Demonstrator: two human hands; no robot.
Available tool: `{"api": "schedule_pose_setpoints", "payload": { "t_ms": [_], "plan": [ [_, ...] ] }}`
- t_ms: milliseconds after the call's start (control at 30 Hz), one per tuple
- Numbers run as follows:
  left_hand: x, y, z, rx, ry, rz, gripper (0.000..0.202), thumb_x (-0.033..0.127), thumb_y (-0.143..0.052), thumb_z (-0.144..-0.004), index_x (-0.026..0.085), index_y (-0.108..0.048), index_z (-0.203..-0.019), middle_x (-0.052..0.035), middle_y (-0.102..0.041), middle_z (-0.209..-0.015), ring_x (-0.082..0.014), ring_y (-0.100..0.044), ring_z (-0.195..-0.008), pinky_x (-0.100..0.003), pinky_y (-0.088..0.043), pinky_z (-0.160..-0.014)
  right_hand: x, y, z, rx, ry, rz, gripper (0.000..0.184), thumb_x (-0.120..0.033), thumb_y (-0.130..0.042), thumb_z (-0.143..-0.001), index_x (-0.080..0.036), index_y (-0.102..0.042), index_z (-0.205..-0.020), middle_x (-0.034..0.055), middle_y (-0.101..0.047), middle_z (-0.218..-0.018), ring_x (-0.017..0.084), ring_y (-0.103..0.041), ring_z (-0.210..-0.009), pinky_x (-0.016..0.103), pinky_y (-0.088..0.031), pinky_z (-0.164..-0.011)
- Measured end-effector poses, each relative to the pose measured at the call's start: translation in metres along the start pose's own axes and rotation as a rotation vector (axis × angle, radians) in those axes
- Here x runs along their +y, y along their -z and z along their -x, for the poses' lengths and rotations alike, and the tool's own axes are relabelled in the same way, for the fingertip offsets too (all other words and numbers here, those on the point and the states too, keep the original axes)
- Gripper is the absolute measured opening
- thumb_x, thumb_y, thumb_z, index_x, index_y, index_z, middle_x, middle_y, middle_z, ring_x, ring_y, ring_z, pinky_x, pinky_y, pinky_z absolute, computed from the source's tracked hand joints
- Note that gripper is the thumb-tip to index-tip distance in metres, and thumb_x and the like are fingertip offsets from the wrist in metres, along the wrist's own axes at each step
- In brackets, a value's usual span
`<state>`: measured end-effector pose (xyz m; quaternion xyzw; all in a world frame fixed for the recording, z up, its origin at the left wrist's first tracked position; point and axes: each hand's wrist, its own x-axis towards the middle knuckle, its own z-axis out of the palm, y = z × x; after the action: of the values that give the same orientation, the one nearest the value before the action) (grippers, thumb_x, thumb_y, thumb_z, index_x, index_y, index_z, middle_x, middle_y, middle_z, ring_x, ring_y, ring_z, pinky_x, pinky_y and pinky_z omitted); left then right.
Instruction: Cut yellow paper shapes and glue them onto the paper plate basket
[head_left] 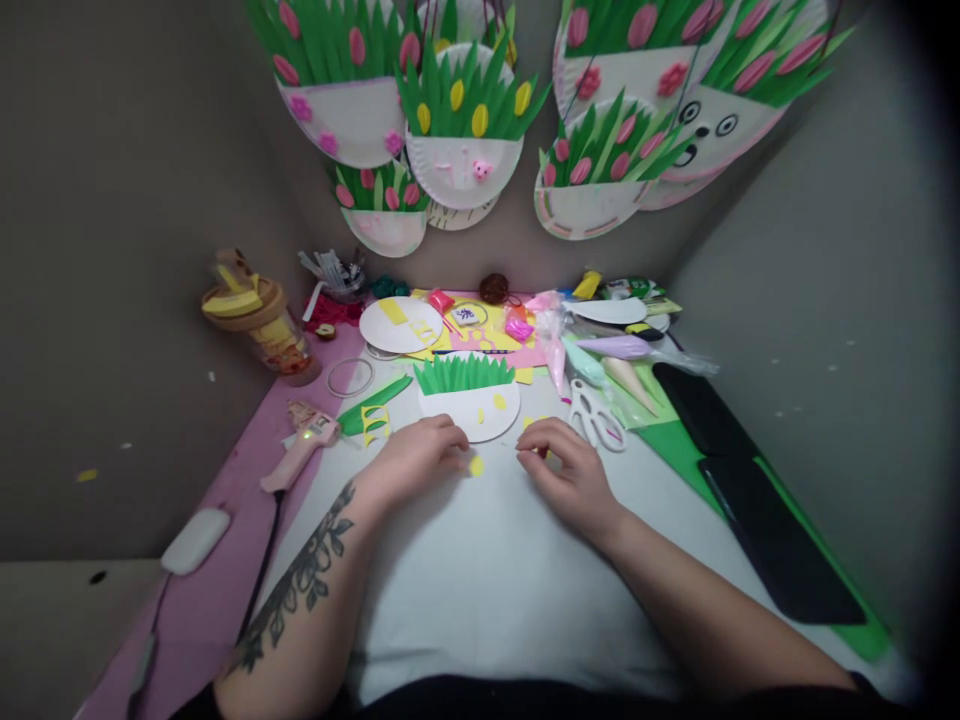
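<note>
From the head view, the left hand (431, 452) curls beside a loose yellow piece (476, 466); the right hand (564, 468) is bent inward, any pinch indiscernible in either. The grass-fringed disc (459, 408) lies just beyond, between them. Decorating seems underway; next probably calls for a light fingertip pinch.

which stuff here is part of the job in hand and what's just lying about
Likely part of the job:
- white plate piece with green paper grass
- small yellow piece between left hand and right hand
- pink glue gun

Apparently just lying about:
- cone-shaped container
- brown ball
- black flat slab
</note>
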<state>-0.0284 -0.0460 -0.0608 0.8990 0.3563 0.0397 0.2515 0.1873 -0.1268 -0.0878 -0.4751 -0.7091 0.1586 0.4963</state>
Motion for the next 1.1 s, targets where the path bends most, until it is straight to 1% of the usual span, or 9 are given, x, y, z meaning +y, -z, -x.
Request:
{"api": "schedule_pose_setpoints", "payload": {
  "t_ms": [67, 167, 533, 667, 767, 800, 933, 1000, 1100],
  "plan": [
    [0.000, -0.004, -0.002, -0.032, 0.036, -0.044, 0.024, 0.018, -0.053, -0.079, 0.023, -0.067, -0.098, -0.0057, -0.064, -0.101, -0.0208, -0.059, -0.093, -0.029, -0.043, -0.077, 0.003, -0.001, 0.001, -0.020, 0.007, 0.000, 0.009, -0.013, -0.054, -0.085, -0.020, -0.060, -0.084, 0.0044, -0.062, -0.080, 0.018, -0.057, -0.080, 0.031, -0.048, -0.065],
    [-0.004, -0.006, -0.005, -0.072, 0.054, -0.061, 0.018, 0.019, -0.052, -0.079, 0.022, -0.066, -0.090, -0.0053, -0.062, -0.097, -0.0197, -0.059, -0.088, -0.028, -0.041, -0.073, 0.007, -0.004, 0.001, -0.036, 0.009, -0.006, 0.008, -0.012, -0.055, -0.084, -0.019, -0.060, -0.084, 0.0042, -0.062, -0.080, 0.017, -0.057, -0.080, 0.033, -0.048, -0.069],
    [-0.010, -0.003, -0.002, -0.104, -0.013, 0.022, 0.016, 0.026, -0.048, -0.080, 0.020, -0.060, -0.073, -0.0022, -0.060, -0.080, -0.0163, -0.053, -0.070, -0.025, -0.034, -0.063, 0.016, -0.007, -0.001, -0.034, -0.076, -0.035, 0.010, -0.011, -0.055, -0.082, -0.019, -0.059, -0.076, 0.0031, -0.060, -0.078, 0.015, -0.056, -0.077, 0.026, -0.047, -0.061],
    [-0.010, 0.001, 0.001, -0.128, -0.017, 0.203, 0.013, 0.027, -0.050, -0.079, 0.020, -0.057, -0.070, 0.0008, -0.056, -0.069, -0.0146, -0.049, -0.064, -0.023, -0.033, -0.060, 0.010, -0.011, 0.001, -0.013, -0.087, -0.066, 0.007, -0.017, -0.059, -0.082, -0.020, -0.059, -0.088, 0.0034, -0.062, -0.083, 0.015, -0.057, -0.077, 0.027, -0.048, -0.064],
    [0.004, -0.004, -0.001, -0.048, -0.032, 0.409, 0.013, 0.028, -0.049, -0.080, 0.020, -0.057, -0.074, 0.0021, -0.057, -0.069, -0.0129, -0.047, -0.062, -0.021, -0.034, -0.058, 0.002, -0.017, 0.004, -0.019, -0.097, -0.110, 0.028, -0.021, -0.064, -0.079, -0.021, -0.055, -0.105, 0.0044, -0.065, -0.092, 0.016, -0.060, -0.081, 0.028, -0.049, -0.066],
    [0.010, -0.006, -0.002, -0.012, -0.035, 0.455, 0.013, 0.029, -0.050, -0.080, 0.020, -0.057, -0.074, 0.0022, -0.057, -0.069, -0.0126, -0.046, -0.061, -0.021, -0.034, -0.057, 0.000, -0.019, 0.005, -0.014, -0.102, -0.118, 0.029, -0.020, -0.063, -0.079, -0.022, -0.054, -0.107, 0.0039, -0.065, -0.092, 0.016, -0.060, -0.081, 0.028, -0.050, -0.066],
    [0.031, -0.018, -0.007, 0.080, -0.027, 0.530, 0.017, 0.034, -0.053, -0.080, 0.019, -0.056, -0.073, 0.0023, -0.056, -0.067, -0.0127, -0.046, -0.062, -0.021, -0.034, -0.057, -0.005, -0.022, 0.006, 0.064, -0.118, -0.093, 0.015, -0.016, -0.055, -0.082, -0.022, -0.057, -0.096, 0.0002, -0.063, -0.079, 0.014, -0.060, -0.072, 0.027, -0.050, -0.066],
    [0.037, -0.023, -0.010, 0.104, 0.006, 0.622, 0.019, 0.037, -0.053, -0.081, 0.019, -0.058, -0.076, 0.0011, -0.058, -0.070, -0.0132, -0.049, -0.064, -0.022, -0.036, -0.058, -0.007, -0.020, 0.005, 0.109, -0.084, -0.060, 0.010, -0.016, -0.055, -0.083, -0.022, -0.057, -0.090, 0.0003, -0.063, -0.077, 0.015, -0.059, -0.071, 0.028, -0.050, -0.066],
    [0.041, -0.028, -0.011, 0.009, 0.112, 0.862, 0.035, 0.048, -0.046, -0.084, 0.018, -0.059, -0.076, -0.0006, -0.057, -0.066, -0.0123, -0.047, -0.056, -0.022, -0.034, -0.050, -0.007, -0.015, 0.004, 0.161, 0.056, 0.012, 0.008, -0.015, -0.052, -0.086, -0.021, -0.057, -0.088, 0.0017, -0.064, -0.076, 0.016, -0.059, -0.074, 0.031, -0.050, -0.070]
  ]
}}
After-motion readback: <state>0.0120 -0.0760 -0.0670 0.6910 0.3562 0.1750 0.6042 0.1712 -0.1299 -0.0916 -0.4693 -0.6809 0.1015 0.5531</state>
